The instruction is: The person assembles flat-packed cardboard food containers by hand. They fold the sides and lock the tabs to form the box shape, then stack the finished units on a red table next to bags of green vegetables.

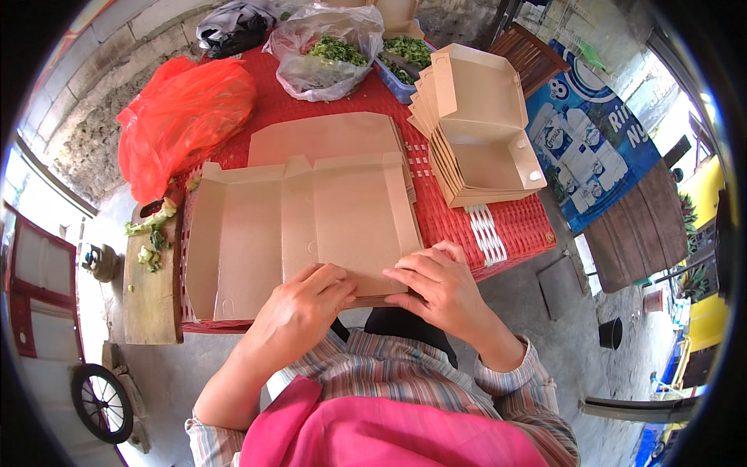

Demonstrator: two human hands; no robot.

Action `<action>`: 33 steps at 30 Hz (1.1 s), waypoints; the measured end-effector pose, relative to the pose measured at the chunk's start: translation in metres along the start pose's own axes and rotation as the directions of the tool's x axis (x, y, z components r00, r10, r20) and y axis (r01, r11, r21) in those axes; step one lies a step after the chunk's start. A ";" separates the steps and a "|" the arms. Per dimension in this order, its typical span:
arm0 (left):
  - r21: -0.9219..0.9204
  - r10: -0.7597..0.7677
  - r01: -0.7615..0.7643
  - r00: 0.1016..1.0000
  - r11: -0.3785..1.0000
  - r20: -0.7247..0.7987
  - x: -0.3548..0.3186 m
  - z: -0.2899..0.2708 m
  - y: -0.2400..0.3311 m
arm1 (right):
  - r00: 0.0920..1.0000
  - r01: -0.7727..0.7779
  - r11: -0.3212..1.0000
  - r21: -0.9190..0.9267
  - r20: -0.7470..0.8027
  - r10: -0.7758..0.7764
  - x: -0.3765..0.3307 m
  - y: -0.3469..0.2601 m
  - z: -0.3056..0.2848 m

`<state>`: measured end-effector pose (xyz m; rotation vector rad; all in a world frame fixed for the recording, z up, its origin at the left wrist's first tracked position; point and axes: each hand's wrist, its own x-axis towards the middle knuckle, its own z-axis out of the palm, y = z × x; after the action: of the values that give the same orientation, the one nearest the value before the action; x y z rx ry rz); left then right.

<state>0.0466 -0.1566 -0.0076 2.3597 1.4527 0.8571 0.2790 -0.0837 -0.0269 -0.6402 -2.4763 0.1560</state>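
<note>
While the left grip and right grip pinch its near edge, the cardboard blank lies open over the red desk; probably light, stiff but creasable, it suits holding by its edges.

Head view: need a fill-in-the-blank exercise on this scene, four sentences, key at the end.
1. The left hand and the right hand are both at the ____ edge (near or far) of the unfolded cardboard box.
2. The stack of formed boxes stands to the ____ (left or right) of the unfolded cardboard box.
3. The top box of that stack has its lid ____ (open or closed).
4. The person's scarf is coloured ____.

Missing words: near; right; open; pink.
</note>
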 end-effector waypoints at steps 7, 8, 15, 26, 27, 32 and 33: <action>-0.079 -0.149 0.147 0.988 0.986 -0.028 0.020 0.002 -0.020 | 0.993 -0.117 0.986 0.115 0.003 0.117 0.018 0.016 0.008; -0.089 -0.168 0.165 0.985 0.982 -0.033 0.023 0.004 -0.020 | 0.991 -0.135 0.981 0.138 -0.004 0.137 0.020 0.019 0.012; 0.176 -0.050 0.077 0.987 0.981 -0.155 0.026 0.014 -0.014 | 0.984 -0.179 0.980 0.081 0.004 0.180 0.027 0.014 0.013; 0.318 -0.087 0.059 0.993 0.946 0.077 -0.021 0.028 0.016 | 0.998 0.010 0.999 -0.044 0.060 -0.008 0.011 -0.012 0.013; 0.349 -0.096 0.065 0.993 0.935 0.073 -0.022 0.028 0.018 | 0.998 0.007 0.999 -0.053 0.068 -0.003 0.011 -0.013 0.013; 0.170 -0.149 0.136 0.987 0.976 0.067 -0.016 0.018 0.014 | 0.997 -0.014 0.996 -0.085 0.078 0.021 0.015 -0.015 0.015; 0.100 -0.167 0.159 0.983 0.982 0.078 -0.016 0.011 0.013 | 0.996 -0.017 0.995 -0.101 0.086 0.026 0.015 -0.016 0.015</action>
<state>0.0575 -0.1756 -0.0153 2.2722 1.6562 0.6519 0.2536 -0.0904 -0.0279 -0.7169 -2.5745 0.0691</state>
